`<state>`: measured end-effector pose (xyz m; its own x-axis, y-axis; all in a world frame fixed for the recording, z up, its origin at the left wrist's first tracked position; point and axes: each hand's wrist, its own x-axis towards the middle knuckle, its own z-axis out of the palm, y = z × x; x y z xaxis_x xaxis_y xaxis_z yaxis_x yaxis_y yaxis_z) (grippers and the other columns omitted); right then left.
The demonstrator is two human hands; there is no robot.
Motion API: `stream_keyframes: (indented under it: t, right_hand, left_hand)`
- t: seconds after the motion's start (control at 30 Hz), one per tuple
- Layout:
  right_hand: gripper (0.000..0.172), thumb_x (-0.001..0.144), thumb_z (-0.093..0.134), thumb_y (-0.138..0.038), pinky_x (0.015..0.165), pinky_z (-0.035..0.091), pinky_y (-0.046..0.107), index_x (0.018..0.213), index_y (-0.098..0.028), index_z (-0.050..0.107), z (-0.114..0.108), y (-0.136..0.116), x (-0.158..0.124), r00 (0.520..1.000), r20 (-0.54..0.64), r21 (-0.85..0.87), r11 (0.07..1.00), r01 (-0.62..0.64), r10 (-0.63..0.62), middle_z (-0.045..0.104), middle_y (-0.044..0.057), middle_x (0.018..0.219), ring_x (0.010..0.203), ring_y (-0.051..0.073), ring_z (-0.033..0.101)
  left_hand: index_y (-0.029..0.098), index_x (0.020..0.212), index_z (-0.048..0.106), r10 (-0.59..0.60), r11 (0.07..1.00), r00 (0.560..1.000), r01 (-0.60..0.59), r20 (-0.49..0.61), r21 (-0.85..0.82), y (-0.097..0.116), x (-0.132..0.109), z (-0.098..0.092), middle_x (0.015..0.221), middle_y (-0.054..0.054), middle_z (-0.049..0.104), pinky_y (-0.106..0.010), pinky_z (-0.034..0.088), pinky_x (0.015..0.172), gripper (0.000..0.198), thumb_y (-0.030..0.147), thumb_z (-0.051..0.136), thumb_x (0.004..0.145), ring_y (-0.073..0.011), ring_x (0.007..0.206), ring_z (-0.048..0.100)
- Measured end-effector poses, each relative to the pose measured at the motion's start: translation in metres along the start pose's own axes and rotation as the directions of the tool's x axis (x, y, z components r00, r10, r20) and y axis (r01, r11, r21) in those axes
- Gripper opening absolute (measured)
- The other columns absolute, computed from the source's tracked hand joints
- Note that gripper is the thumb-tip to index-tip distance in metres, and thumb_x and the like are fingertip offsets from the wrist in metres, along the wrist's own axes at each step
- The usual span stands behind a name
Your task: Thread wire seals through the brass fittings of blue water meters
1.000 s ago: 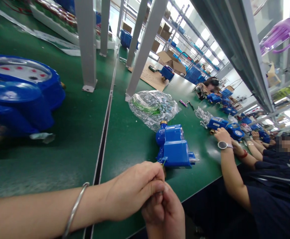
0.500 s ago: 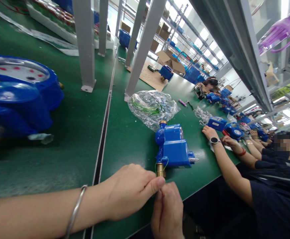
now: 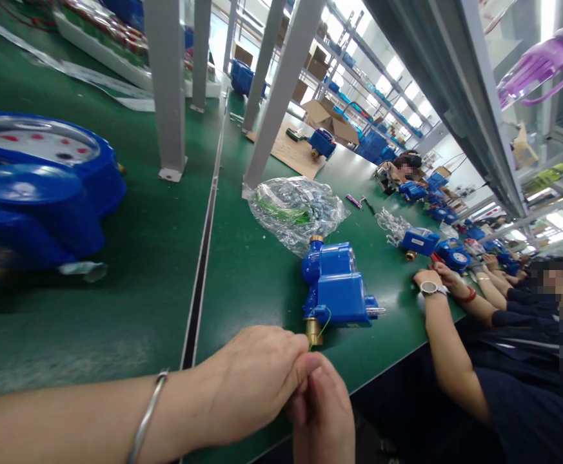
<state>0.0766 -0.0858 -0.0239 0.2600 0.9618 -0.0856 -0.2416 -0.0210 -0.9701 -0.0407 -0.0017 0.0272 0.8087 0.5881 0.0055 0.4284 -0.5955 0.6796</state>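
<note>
A blue water meter (image 3: 335,283) lies on the green bench near the front edge, its brass fitting (image 3: 314,331) pointing at me. A thin green wire (image 3: 326,318) loops from that fitting toward my hands. My left hand (image 3: 255,380), with a metal bangle on the wrist, is closed in a pinch just before the fitting. My right hand (image 3: 324,412) is closed too, pressed against the left hand's fingertips. Both seem to grip the end of the wire, which is hidden between the fingers.
A clear plastic bag (image 3: 295,209) of small parts lies behind the meter. A large blue meter (image 3: 39,187) sits at the far left. Grey posts (image 3: 167,90) rise from the bench. Co-workers' arms (image 3: 448,341) rest on the bench at right among more blue meters (image 3: 420,241).
My hands have closed together again after parting slightly, and stay just in front of the brass fitting. The co-worker's watch hand has drawn back toward the bench edge.
</note>
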Motion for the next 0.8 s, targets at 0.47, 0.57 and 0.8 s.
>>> stream_keyframes:
  t: [0.47,0.57,0.8]
  right_hand:
    - [0.021,0.091,0.043,-0.033,0.058,0.040,0.024,0.080,-0.018,0.053,-0.007,0.002,0.005,0.934,-0.071,-0.489,0.828,0.272,-0.349,0.050,0.000,0.069,0.060,0.011,0.045]
    - [0.037,0.093,0.033,-0.044,0.045,0.034,0.021,0.065,-0.020,0.038,0.000,0.000,0.004,0.997,-0.067,-0.182,0.983,0.036,-0.049,0.035,-0.005,0.055,0.046,0.008,0.032]
    - [0.019,0.092,0.042,-0.027,0.074,0.043,0.025,0.105,-0.020,0.055,-0.008,-0.001,-0.002,0.838,0.062,-0.789,0.488,0.374,-0.542,0.060,0.004,0.090,0.082,0.013,0.056]
  left_hand:
    - [0.019,0.072,0.052,-0.051,0.985,0.998,0.055,0.030,-0.162,0.004,0.003,-0.007,0.070,0.001,0.061,-0.025,0.033,0.056,0.041,0.033,0.024,0.098,-0.0152,0.063,0.057]
    - [0.019,0.072,0.053,-0.021,0.991,1.000,0.023,0.014,-0.135,0.003,0.003,-0.006,0.070,0.001,0.060,-0.025,0.034,0.058,0.039,0.030,0.025,0.098,-0.0150,0.062,0.057]
    - [0.020,0.072,0.054,-0.074,0.974,0.997,0.080,0.036,-0.211,0.002,0.005,-0.014,0.069,0.002,0.061,-0.024,0.032,0.055,0.041,0.035,0.026,0.099,-0.0139,0.062,0.057]
